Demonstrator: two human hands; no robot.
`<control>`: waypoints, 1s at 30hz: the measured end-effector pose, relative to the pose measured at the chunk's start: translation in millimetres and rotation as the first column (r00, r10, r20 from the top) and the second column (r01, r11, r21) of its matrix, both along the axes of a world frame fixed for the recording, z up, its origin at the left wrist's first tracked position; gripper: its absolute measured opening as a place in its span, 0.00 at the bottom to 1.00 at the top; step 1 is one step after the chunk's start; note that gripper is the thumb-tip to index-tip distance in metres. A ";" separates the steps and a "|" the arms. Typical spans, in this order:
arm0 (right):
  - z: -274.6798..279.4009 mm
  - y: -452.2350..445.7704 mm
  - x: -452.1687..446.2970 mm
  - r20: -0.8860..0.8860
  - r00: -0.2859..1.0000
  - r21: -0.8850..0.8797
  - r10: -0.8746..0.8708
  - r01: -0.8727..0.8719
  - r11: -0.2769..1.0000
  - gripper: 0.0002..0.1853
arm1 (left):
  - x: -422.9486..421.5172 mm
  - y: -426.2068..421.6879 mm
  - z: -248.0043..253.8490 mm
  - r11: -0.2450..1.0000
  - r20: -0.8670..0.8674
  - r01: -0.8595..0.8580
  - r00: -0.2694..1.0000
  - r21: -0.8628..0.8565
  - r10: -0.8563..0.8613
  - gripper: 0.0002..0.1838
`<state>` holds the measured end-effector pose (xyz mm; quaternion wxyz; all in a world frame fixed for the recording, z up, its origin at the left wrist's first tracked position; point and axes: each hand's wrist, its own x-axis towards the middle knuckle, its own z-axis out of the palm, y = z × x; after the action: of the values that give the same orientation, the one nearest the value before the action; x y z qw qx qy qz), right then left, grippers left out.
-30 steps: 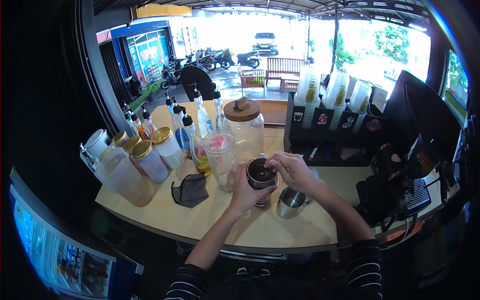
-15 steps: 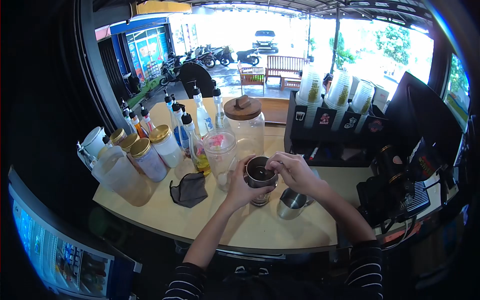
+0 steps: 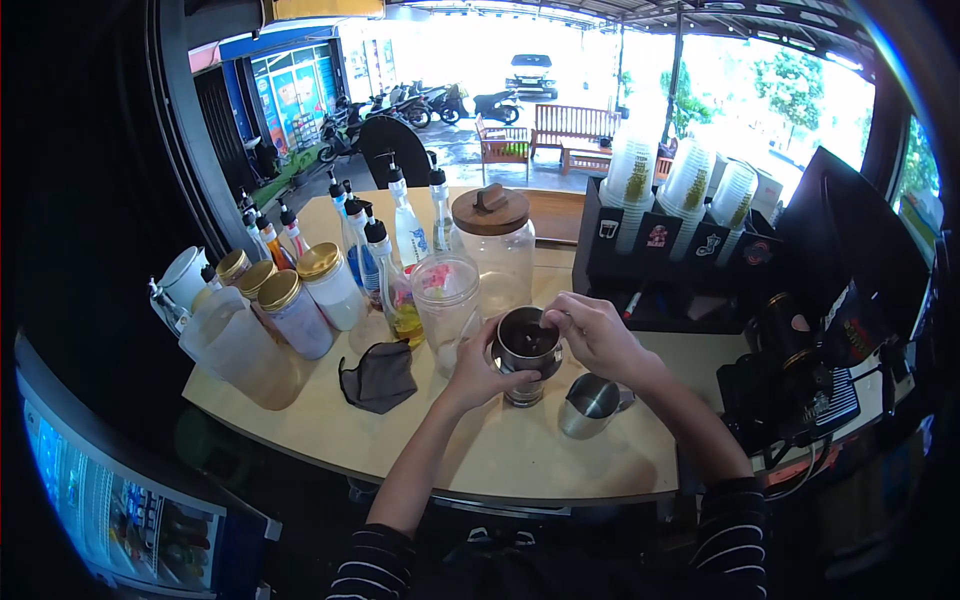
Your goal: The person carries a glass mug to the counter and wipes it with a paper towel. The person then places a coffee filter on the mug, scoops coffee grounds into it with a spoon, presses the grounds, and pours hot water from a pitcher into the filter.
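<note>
My left hand [image 3: 480, 372] wraps round the side of a metal cup [image 3: 530, 362], dark inside, which sits on top of a glass [image 3: 524, 397] on the counter. Above the cup's right rim, my right hand [image 3: 604, 340] is closed in a pinch; what its fingers hold, if anything, is hidden. A steel milk pitcher [image 3: 589, 412] stands just right of the glass. Behind my left hand is a clear lidded jar [image 3: 445, 290], and past it a bigger glass jar [image 3: 505, 265] with a wooden lid.
Pump bottles [image 3: 408, 235] and gold-lidded jars [image 3: 295, 315] crowd the left side, with a plastic jug [image 3: 245, 355] in front. A dark face mask [image 3: 378, 378] lies on the counter [image 3: 500, 465]. Plastic cups [image 3: 630, 170] fill a black holder [image 3: 650, 265] at right. Black equipment [image 3: 765, 370] stands far right.
My right hand has shifted slightly at the cup's rim, its fingers still pinched. My left hand keeps its hold. The whole view has moved a little.
</note>
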<state>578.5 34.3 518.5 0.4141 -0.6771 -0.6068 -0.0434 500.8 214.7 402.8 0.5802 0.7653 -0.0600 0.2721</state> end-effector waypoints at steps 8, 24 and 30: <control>3.3 3.7 2.9 0.039 0.999 -0.009 0.034 -0.033 0.999 0.09 | 0.9 -0.9 -4.2 1.000 -0.009 -0.006 1.000 -0.007 0.006 0.49; 8.7 -2.4 -3.0 -0.021 0.999 -0.036 0.049 -0.050 0.998 0.10 | -12.9 -33.3 31.4 0.971 -0.006 -0.228 0.974 0.066 0.229 0.48; 3.6 -3.3 -2.3 0.027 0.999 -0.019 0.019 -0.019 1.000 0.08 | -7.6 -8.8 22.1 1.000 0.005 0.022 1.000 -0.018 -0.022 0.49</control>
<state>576.2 31.0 522.1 0.4001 -0.6744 -0.6190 -0.0429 493.2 205.9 424.9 0.5900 0.7587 -0.0672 0.2679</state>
